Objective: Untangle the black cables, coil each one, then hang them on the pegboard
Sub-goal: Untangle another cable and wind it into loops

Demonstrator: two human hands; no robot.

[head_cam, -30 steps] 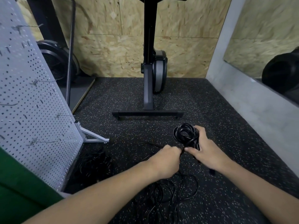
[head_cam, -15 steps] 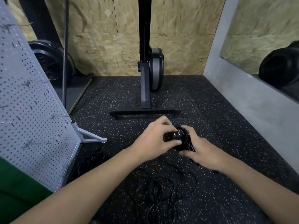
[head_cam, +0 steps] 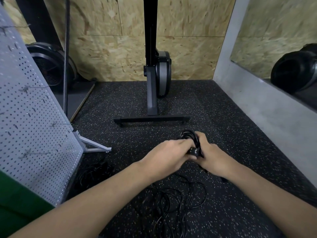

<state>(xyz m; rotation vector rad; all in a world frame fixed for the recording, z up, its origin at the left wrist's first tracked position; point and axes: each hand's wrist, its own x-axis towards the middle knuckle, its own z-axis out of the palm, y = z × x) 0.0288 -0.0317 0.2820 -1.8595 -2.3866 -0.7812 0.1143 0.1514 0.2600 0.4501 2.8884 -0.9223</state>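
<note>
Right hand (head_cam: 213,156) fingers curled round the coiled black cable (head_cam: 188,135), loops sticking out just beyond them. Left hand (head_cam: 169,156) fingers curled over its plug (head_cam: 194,150). Tangled cables (head_cam: 171,203) lie on the floor (head_cam: 223,117) below the fingers; pegboard (head_cam: 34,126) well to their left

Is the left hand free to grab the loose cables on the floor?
Probably not yet: the left hand grips the coiled cable alongside the right hand. Otherwise nothing blocks the loose cables below.
</note>
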